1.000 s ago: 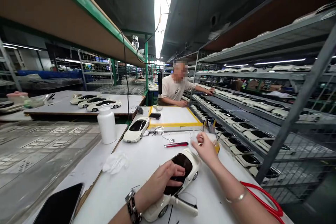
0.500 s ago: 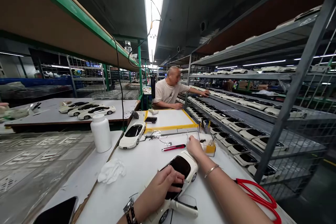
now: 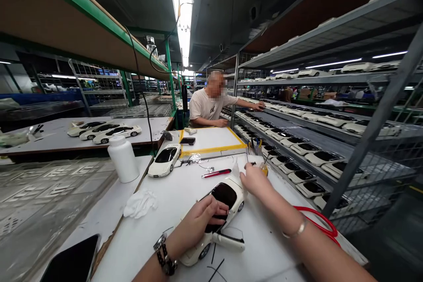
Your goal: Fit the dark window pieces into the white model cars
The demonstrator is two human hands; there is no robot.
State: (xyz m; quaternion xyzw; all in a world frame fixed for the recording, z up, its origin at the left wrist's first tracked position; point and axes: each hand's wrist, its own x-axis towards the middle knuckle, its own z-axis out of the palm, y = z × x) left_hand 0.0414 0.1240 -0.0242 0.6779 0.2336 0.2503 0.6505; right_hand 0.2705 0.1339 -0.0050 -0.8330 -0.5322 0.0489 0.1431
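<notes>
A white model car (image 3: 233, 185) with a dark roof stands on the white worktable in front of me, its near door (image 3: 228, 241) swung open. My left hand (image 3: 200, 218) rests over the car's roof and side opening, fingers curled together; what they hold, if anything, is hidden. Beyond the car's far end, my right hand (image 3: 257, 180) is closed in a pinch, with something small and dark at its fingertips that I cannot make out. Just left of it stands a small translucent nozzle bottle (image 3: 235, 170). A red pen-like knife (image 3: 216, 173) lies nearby.
Red-handled scissors (image 3: 322, 220) lie at the right edge. To the left are a crumpled tissue (image 3: 140, 204), a white bottle (image 3: 124, 158), a phone (image 3: 72, 260) and another model car (image 3: 164, 161). A co-worker (image 3: 211, 101) reaches toward racks (image 3: 297, 119) of white cars.
My right hand has shifted right, and the nozzle bottle now shows beside it. My left hand stays on the car. The view has turned slightly, and thin black strips show by the near door.
</notes>
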